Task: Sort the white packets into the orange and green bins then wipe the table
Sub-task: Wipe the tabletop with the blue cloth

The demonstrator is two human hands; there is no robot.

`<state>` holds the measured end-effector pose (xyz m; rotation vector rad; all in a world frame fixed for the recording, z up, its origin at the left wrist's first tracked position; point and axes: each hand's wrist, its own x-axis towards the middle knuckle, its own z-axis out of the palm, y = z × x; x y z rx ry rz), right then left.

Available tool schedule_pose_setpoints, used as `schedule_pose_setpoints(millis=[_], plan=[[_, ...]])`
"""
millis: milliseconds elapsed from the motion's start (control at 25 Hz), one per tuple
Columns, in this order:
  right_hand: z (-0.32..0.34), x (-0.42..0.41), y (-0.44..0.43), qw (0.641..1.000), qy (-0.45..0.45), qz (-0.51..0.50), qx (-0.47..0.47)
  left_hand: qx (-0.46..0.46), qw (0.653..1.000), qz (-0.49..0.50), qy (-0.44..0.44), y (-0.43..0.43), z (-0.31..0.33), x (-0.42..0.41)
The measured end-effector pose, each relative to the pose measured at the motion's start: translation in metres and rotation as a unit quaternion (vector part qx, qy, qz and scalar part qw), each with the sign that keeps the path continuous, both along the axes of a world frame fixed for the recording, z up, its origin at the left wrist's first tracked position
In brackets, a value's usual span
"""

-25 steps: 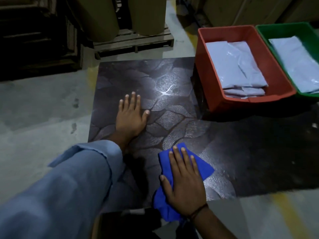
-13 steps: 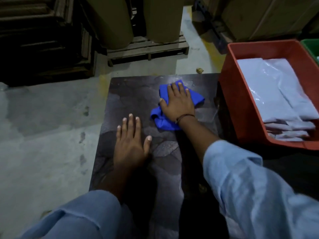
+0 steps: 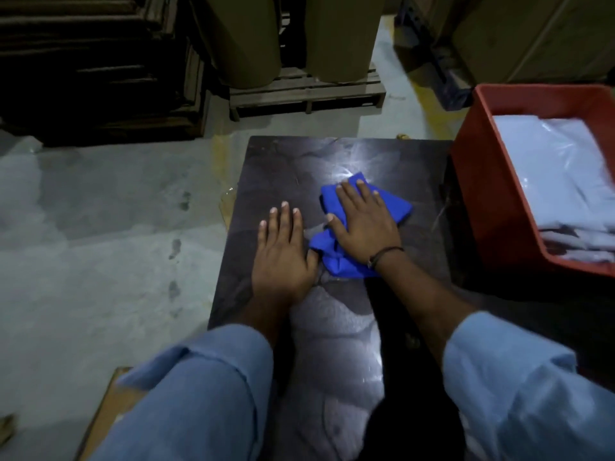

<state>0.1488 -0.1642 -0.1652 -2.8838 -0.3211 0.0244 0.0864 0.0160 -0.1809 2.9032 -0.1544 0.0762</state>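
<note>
My right hand [image 3: 364, 224] lies flat on a crumpled blue cloth [image 3: 397, 207], pressing it onto the dark stone-patterned table [image 3: 283, 168] near its far middle. Just left of the cloth, my left hand [image 3: 281, 257] rests palm down on the table with fingers spread, holding nothing; its thumb touches the cloth's edge. The orange bin [image 3: 482, 181] stands on the table's right side with several white packets [image 3: 559, 171] stacked inside. The green bin is out of view.
Grey concrete floor [image 3: 100, 227] lies left of the table. Beyond the far edge stand a wooden pallet [image 3: 306, 94] with two large brown rolls [image 3: 339, 34], dark stacked pallets at the far left, and cardboard boxes at the far right. A brown board corner [image 3: 106, 414] shows at the lower left.
My right hand swept the blue cloth from the table's near edge to its far end, then drew it back a little beside my left hand. The view shifted left, losing the green bin.
</note>
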Motion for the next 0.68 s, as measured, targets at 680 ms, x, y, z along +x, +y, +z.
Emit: schedule_pose_setpoints(millis=[680], plan=[[-0.002,-0.21,0.05,0.997,-0.018,-0.081,-0.002,0.01,1.0,0.007,-0.012,0.062,0.002,-0.054]])
